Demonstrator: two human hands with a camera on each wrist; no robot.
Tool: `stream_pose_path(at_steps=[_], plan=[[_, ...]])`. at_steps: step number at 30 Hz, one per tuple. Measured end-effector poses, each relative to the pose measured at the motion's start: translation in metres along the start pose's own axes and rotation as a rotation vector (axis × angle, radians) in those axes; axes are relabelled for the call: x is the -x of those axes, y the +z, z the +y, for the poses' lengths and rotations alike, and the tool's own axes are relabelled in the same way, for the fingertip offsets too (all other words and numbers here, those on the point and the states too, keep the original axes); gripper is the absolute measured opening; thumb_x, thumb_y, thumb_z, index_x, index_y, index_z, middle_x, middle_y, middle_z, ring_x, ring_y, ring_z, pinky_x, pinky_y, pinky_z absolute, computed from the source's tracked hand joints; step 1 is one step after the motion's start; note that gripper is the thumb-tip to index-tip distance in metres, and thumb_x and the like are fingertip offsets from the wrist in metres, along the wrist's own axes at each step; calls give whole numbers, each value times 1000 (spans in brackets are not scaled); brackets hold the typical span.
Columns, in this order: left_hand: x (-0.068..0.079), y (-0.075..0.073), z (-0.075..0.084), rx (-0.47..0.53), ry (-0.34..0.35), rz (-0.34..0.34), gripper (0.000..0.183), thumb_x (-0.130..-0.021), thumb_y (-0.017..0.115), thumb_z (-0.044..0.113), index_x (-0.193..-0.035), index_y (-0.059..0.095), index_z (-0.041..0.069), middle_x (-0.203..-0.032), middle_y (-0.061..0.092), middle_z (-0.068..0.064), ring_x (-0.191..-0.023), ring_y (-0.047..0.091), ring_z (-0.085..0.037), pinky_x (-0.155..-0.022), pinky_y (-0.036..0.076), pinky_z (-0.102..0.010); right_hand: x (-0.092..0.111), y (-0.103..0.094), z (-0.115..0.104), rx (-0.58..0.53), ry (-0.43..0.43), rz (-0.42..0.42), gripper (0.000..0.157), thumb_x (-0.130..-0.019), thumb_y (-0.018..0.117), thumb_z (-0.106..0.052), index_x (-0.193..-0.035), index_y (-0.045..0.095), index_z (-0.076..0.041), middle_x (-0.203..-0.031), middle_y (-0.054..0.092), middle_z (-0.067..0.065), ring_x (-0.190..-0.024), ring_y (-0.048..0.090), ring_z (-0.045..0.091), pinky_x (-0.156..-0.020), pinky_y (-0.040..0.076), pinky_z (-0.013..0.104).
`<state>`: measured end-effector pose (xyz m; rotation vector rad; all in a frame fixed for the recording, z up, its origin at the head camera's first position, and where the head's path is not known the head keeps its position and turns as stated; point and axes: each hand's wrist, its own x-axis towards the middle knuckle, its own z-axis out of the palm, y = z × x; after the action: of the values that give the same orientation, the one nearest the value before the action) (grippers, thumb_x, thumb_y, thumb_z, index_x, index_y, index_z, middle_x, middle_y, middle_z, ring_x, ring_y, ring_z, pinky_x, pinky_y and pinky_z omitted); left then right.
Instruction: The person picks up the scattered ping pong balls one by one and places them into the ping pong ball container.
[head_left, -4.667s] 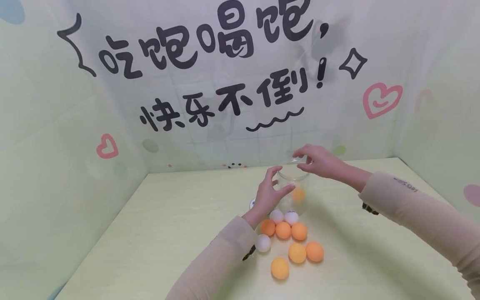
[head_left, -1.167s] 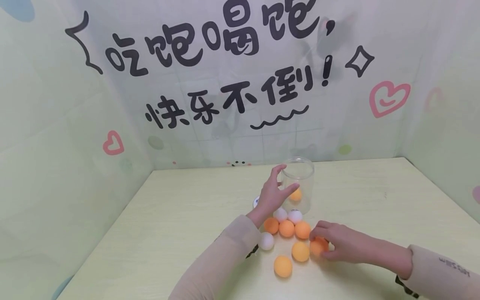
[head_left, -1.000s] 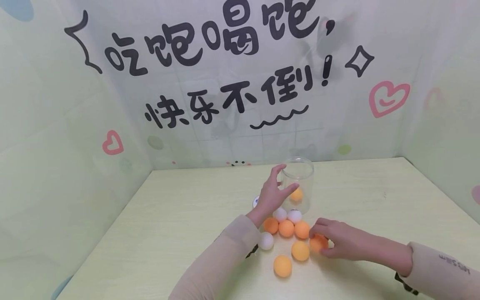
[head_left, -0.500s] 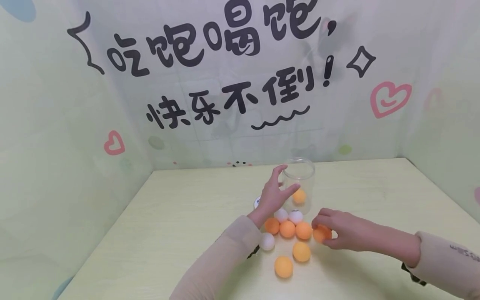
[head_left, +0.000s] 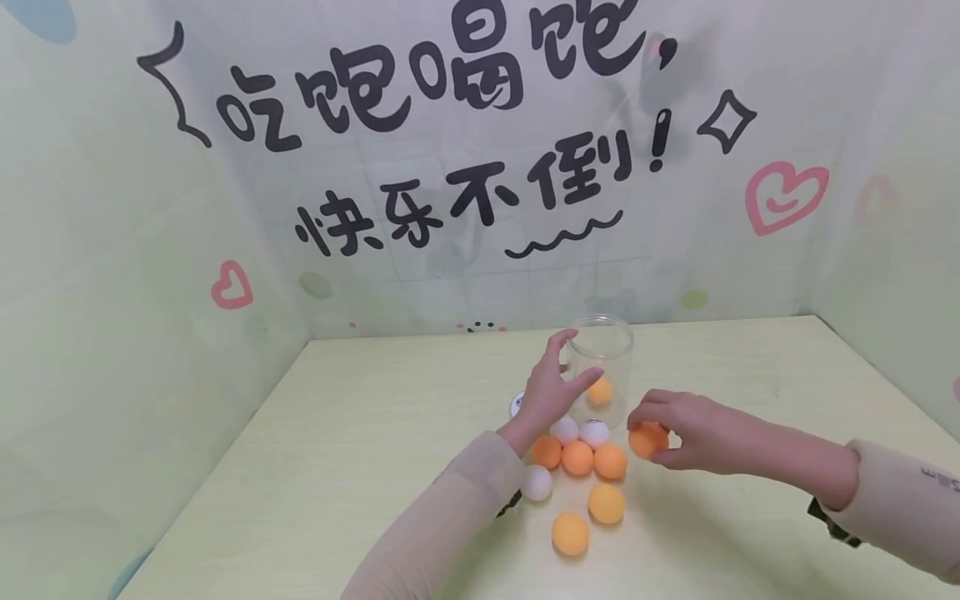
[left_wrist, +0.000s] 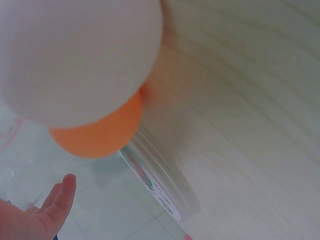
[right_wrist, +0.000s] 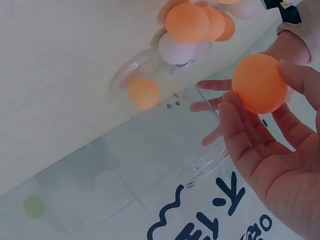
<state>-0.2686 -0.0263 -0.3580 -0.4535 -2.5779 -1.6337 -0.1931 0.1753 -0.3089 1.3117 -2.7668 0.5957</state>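
My left hand [head_left: 550, 387] holds the side of a clear open-topped plastic jar [head_left: 617, 371], thumb at the front and fingers behind. One light-orange ping-pong ball [head_left: 600, 391] lies inside, near the bottom. To the right of the jar, my right hand [head_left: 701, 435] pinches a darker orange ping-pong ball [head_left: 647, 442] between thumb and fingers, above the table. The right wrist view shows this held ball [right_wrist: 260, 84] in front of the left fingers on the jar. Part of my left hand [left_wrist: 37, 220] appears low in the left wrist view.
In front of the jar lie white balls [head_left: 595, 433] and several orange balls [head_left: 577, 457], with two lighter ones [head_left: 570, 533] nearest me. A round lid with a printed label [head_left: 517, 404] lies partly behind my left wrist. A printed curtain [head_left: 420, 283] stands behind the table.
My right hand has gone from the jar's rim down to the rightmost orange ball, gripped it and raised it off the table toward the jar. My left hand stays on the jar.
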Motion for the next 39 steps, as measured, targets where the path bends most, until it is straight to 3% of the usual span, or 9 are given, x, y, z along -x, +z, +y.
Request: stream_pose_path(at_steps=[12,22,30,39], plan=[[-1,1,0,-3,-12,-4,64,-84,64,38,-138,30,29,-144,36,-2,-117,49,-31,-89,46,-45,-11,-20,3,15,44,1,23,-77,70,-10,-99,63,-13,-93,57,-6,-74,50,6,-62,49,24],[-1,2,-2,-11,-22,-4,64,-84,64,39,-138,30,30,-145,34,0,-118,49,-31,-89,46,-45,-20,-36,8,51,108,61,25,-76,72,-10,-100,64,-10,-93,61,-2,-77,53,11,-63,50,24],[0,2,-1,-6,-26,-4,64,-84,64,39,-138,30,31,-145,34,1,-119,48,-30,-88,46,-44,-29,-49,13,89,112,133,27,-75,72,-8,-100,64,-7,-91,61,-1,-76,52,12,-63,51,27],[0,2,-1,-3,-26,-6,65,-83,64,39,-138,30,30,-146,33,1,-119,48,-31,-89,46,-44,-39,-58,20,62,147,186,30,-76,68,-4,-105,62,0,-98,61,10,-80,53,19,-68,52,34]])
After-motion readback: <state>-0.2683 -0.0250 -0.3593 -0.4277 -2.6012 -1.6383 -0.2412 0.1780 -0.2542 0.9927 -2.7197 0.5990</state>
